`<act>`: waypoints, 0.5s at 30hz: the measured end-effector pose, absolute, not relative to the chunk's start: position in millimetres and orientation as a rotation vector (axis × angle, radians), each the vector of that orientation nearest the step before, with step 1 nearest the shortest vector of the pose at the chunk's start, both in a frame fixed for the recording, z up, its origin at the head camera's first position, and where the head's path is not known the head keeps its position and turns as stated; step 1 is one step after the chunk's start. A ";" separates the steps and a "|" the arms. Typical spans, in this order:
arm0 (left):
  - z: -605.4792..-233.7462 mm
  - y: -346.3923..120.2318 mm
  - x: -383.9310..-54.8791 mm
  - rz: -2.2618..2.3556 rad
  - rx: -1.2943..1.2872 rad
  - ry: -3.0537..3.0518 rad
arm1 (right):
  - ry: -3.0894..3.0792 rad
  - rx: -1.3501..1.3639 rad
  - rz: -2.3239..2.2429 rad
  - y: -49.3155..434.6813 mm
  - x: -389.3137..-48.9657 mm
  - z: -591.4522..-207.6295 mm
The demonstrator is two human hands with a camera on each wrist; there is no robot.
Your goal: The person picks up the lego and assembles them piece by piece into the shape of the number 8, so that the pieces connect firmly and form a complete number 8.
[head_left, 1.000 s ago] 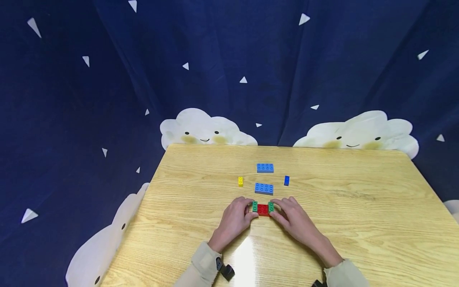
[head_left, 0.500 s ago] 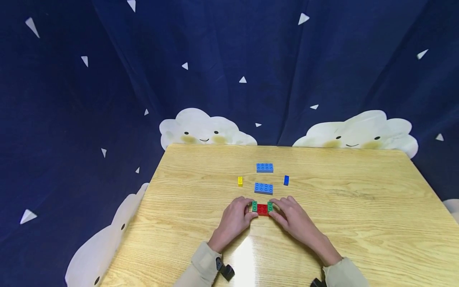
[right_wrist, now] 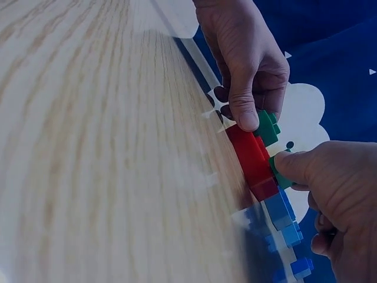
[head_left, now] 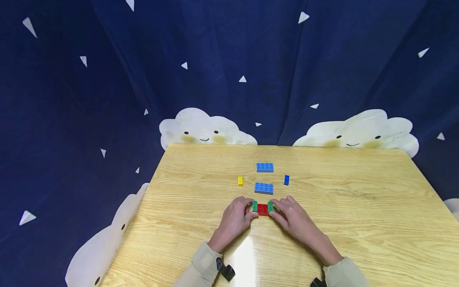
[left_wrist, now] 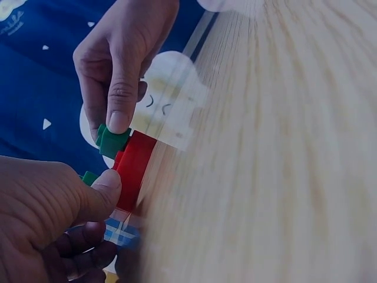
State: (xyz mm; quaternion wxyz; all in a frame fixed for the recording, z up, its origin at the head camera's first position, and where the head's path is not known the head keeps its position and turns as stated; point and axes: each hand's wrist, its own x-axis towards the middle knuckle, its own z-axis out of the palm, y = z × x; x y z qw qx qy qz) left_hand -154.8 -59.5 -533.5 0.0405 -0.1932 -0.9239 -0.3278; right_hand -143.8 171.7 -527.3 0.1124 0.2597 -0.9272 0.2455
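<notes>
A red toy brick (head_left: 263,209) lies on the wooden table in front of me, with a green two-stud brick at each end of its top. My left hand (head_left: 234,219) pinches the left green brick (head_left: 255,206) between thumb and fingers. On the other end, my right hand (head_left: 295,221) holds the right green brick (head_left: 270,206) the same way. In the left wrist view the right thumb presses on a green brick (left_wrist: 113,141) beside the red brick (left_wrist: 136,162). Fingertips hide parts of both green bricks, and I cannot tell how firmly they are seated.
Just beyond the red brick lies a light blue eight-stud brick (head_left: 263,188), with a similar blue brick (head_left: 265,168) farther back. A small yellow brick (head_left: 240,181) is at left, a small dark blue brick (head_left: 286,180) at right. A navy curtain (head_left: 229,71) hangs behind the table (head_left: 358,223).
My right hand and the green brick it pinches have shifted very slightly left. The left hand and the loose bricks stay where they were.
</notes>
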 end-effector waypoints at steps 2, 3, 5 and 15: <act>-532.8 -59.3 -155.0 -1.003 -0.590 -2.832 | -2.711 0.773 0.717 171.9 -144.7 -527.6; -532.5 -59.2 -155.0 -1.002 -0.588 -2.835 | -2.705 0.779 0.716 172.1 -145.1 -527.8; -531.8 -59.2 -154.8 -1.002 -0.586 -2.839 | -2.695 0.793 0.717 172.6 -145.8 -528.3; -531.0 -57.7 -154.4 -1.026 -0.566 -2.848 | -2.678 0.818 0.742 174.9 -147.1 -530.1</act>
